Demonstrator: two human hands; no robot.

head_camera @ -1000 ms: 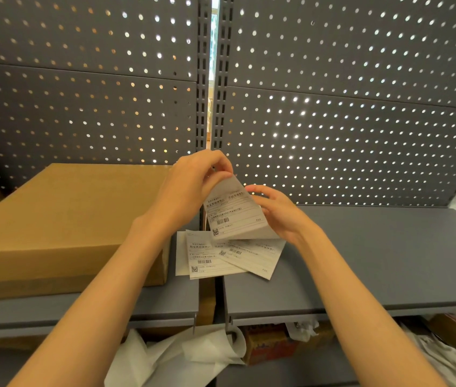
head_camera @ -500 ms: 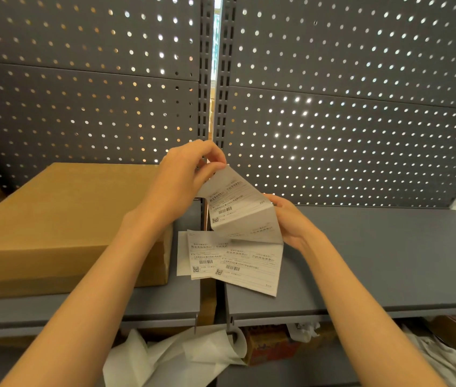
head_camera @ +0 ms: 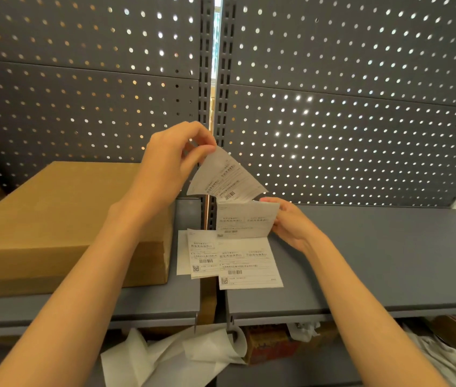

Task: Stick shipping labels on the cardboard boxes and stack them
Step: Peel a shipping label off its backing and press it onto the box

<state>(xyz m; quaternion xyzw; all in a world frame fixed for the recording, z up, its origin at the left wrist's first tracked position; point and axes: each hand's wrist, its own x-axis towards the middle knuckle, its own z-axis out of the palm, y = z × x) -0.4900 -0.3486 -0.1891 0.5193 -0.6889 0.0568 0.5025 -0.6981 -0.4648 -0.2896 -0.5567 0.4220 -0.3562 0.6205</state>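
Peeling the top white printed shipping label (head_camera: 225,175) off its folded strip above the grey metal shelf (head_camera: 374,255), left hand (head_camera: 171,160) pinching its corner, right hand (head_camera: 291,222) gripping the strip edge: pulling slowly, flat, toward the brown cardboard box (head_camera: 62,219).

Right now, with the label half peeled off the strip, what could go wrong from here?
1. The left hand pinches only a corner of the peeled label, which curls; it could fold and stick to itself.
2. The right hand holds the label strip by one edge, so a hard pull might tear it.
3. Loose labels straddle the gap between the shelves and might slip through.
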